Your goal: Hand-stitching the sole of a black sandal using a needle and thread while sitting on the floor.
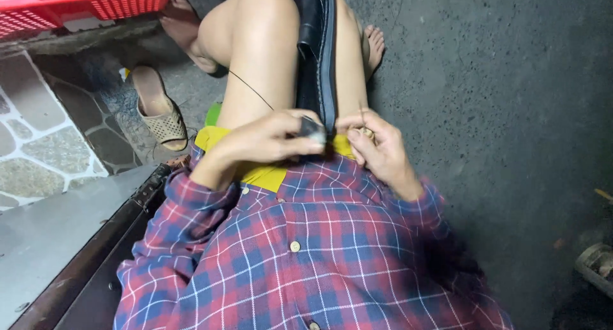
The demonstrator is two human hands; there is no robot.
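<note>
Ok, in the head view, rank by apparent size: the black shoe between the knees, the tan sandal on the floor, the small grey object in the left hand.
1. Black shoe
2. Tan sandal, farther from the camera, so the order of these two is unsure
3. Small grey object in the left hand, clearly smallest

- Black shoe (317, 49), clamped between the knees: smooth leather-like upper with a dull sheen; the sole edge looks matt grey-blue.
- Thread (250, 90) off the left hand (271, 141): thin, dark, matt.
- Shirt (306, 253): soft woven check cloth, pale plastic buttons.
- Yellow cloth (265, 175) on the lap: plain, matt.
- Floor (498, 81): rough, speckled dark concrete.
- Crate (83, 4): red moulded plastic, perforated.
- Sandal (159, 109): tan, perforated, matt.
- Paving (38, 138): irregular flat stone, pale joints.
</note>
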